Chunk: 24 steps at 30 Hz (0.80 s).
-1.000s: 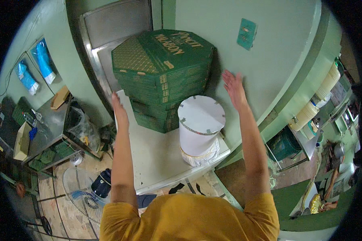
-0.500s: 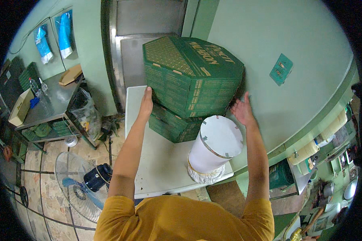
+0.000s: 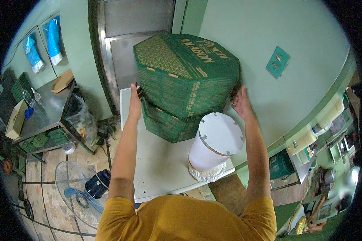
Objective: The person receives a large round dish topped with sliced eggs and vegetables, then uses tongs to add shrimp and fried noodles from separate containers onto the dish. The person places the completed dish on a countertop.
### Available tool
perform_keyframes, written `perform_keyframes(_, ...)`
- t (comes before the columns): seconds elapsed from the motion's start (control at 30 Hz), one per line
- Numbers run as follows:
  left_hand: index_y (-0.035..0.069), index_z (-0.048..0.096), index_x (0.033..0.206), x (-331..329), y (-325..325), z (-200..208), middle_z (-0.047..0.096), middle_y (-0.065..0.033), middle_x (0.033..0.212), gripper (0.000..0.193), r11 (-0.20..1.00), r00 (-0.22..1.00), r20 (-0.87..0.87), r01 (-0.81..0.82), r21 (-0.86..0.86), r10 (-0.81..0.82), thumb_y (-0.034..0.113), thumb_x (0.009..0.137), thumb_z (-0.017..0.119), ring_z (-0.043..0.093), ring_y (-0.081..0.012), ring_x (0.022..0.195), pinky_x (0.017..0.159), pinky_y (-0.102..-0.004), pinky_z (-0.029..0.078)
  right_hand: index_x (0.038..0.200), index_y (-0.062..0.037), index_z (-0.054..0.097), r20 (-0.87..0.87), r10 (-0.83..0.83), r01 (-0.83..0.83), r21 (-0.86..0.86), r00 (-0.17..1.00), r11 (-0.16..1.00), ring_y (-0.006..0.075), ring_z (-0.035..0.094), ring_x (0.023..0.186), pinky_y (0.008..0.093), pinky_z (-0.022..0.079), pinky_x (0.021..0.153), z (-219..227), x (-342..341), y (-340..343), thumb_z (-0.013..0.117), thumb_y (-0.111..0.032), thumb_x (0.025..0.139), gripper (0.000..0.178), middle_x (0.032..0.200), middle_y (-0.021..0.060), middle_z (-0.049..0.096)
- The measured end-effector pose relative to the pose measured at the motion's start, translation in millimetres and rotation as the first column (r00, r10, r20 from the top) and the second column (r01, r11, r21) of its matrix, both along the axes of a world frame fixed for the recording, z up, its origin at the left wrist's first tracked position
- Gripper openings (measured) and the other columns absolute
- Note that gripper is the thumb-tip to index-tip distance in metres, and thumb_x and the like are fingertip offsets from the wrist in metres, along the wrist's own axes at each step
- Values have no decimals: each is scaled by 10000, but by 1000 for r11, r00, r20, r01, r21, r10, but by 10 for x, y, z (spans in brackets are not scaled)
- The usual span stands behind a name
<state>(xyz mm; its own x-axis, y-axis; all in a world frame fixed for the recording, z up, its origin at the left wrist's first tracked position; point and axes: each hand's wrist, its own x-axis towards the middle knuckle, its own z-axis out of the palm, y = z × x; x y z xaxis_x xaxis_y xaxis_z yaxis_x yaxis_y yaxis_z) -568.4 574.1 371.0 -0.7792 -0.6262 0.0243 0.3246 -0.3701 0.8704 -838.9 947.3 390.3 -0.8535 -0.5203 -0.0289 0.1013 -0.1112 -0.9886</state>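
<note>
A large green eight-sided cardboard box (image 3: 185, 92) rests on top of another green box (image 3: 169, 124), set slightly askew, on a white table (image 3: 157, 168). At the upper box's left side is my left hand (image 3: 135, 102), fingers stretched upward and a little apart; whether it touches the cardboard is hard to tell. Beside the right side, close to the wall, my right hand (image 3: 241, 105) is spread open with the palm toward the box. A white cylinder with a taped white top (image 3: 215, 140) stands on the table in front of the boxes, between my arms.
A metal door (image 3: 138, 20) and a green wall (image 3: 241, 32) stand behind the boxes. To the left are a standing fan (image 3: 82, 193) and a metal worktable (image 3: 48, 108) with a plastic bag (image 3: 82, 116) at its side. A dark green bin (image 3: 280, 165) is at right.
My left hand has turned slightly and eased outward from the upper box's side. The right hand stays beside the box with its fingers raised. The view has shifted a little; the boxes look unmoved.
</note>
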Motion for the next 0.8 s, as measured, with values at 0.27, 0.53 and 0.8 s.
perform_keyframes(0.27,49,257,1536,-159,17,-164,313,-99,1568,850,937,987,59,-125,-327,152,681,970,309,284,-237,1431,1170,-369,172,1543,-64,199,-57,193,-193,-11,980,981,306,393,1352,430,249,1149,93,270,20,335,-874,811,1101,1526,133,364)
perform_keyframes(0.53,16,262,1526,-90,227,-71,265,-136,1587,802,931,992,-59,-126,-341,113,623,1002,298,243,-258,1461,1185,-378,150,1515,-68,266,37,113,-111,-47,993,993,256,456,1292,381,337,1088,-29,240,56,358,-865,813,1067,1466,119,446)
perform_keyframes(0.8,163,235,1554,44,43,-309,332,-144,1556,767,950,983,-49,-182,-254,176,664,978,308,310,-291,1429,1165,-459,192,1531,-119,258,99,3,3,-60,995,998,267,480,1248,395,352,1066,-25,245,181,347,-796,879,944,1449,131,461)
